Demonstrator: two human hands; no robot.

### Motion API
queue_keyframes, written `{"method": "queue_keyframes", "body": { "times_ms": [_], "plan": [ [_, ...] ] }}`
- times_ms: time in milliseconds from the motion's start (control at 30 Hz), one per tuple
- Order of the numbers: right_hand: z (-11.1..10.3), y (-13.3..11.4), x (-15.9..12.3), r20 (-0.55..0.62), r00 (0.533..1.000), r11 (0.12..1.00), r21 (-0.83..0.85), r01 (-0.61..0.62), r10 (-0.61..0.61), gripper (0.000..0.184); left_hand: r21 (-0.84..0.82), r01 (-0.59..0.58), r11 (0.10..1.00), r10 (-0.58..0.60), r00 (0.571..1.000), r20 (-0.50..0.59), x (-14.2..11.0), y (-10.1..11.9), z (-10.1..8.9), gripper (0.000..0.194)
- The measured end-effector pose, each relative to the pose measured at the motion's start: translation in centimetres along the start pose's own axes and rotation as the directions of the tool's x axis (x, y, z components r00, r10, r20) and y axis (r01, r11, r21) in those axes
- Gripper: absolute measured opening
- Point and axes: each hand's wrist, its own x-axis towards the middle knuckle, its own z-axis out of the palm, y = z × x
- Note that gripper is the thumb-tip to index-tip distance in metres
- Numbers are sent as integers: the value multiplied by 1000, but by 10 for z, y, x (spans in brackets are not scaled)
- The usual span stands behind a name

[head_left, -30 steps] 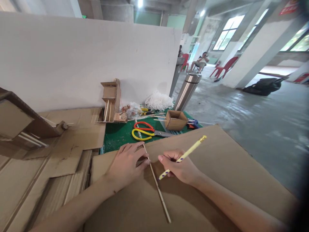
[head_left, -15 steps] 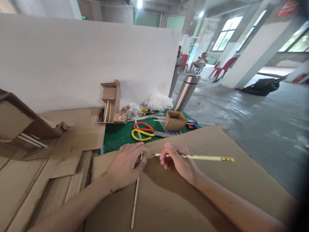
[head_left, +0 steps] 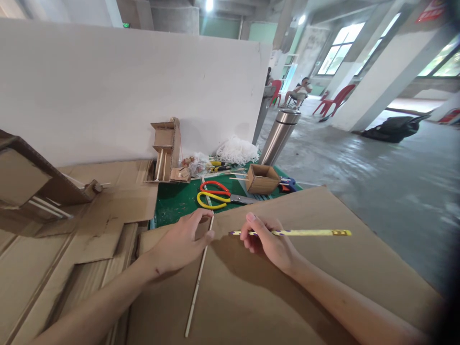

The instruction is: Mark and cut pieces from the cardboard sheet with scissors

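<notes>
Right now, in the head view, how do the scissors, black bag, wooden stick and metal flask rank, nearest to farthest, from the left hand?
1. Wooden stick: at the fingertips of the left hand.
2. Scissors: just beyond the hand, slightly right.
3. Metal flask: farther back, to the right.
4. Black bag: well behind the flask, far right.

Slender pale-yellow pencil (head_left: 309,233), in the right hand (head_left: 276,247): is bearing purple spots and a gold band.
Thin cream-coloured wooden stick (head_left: 196,292), at the left hand (head_left: 183,242): is showing faint darker marks.
Flat cardboard sheet (head_left: 233,297), beneath both hands: is showing plain brown.
Metal scissors (head_left: 234,198), beyond the left hand: are pairing red and yellow handles with silver blades.
Cylindrical steel flask (head_left: 280,139), beyond the right hand: is gleaming silver.
</notes>
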Motion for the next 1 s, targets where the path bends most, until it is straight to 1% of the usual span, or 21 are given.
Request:
{"method": "queue_keyframes", "body": {
  "times_ms": [100,267,467,700,867,1000],
  "plan": [
    [1,-1,1,-8,1000,1000,-12,0,0,61,-12,29,1000,-28,999,35,0,-2,-2,39],
    [2,-2,0,-18,1000,1000,-15,-4,4,61,-47,35,998,-32,998,60,1,-6,-6,40],
    [2,-4,-1,-25,1000,999,-36,-14,13,63,-100,6,995,3,995,95,2,-12,-9,40],
    [3,-3,1,-18,1000,999,-47,-10,9,63,-154,-12,988,27,995,96,3,-16,-11,44],
    [3,-3,0,-25,1000,999,-49,-8,7,63,-114,15,993,-5,996,87,1,-13,-8,43],
    [3,-4,-1,-19,1000,999,-48,-14,14,61,-100,11,995,-3,997,82,1,-12,-7,43]
  ]
}}
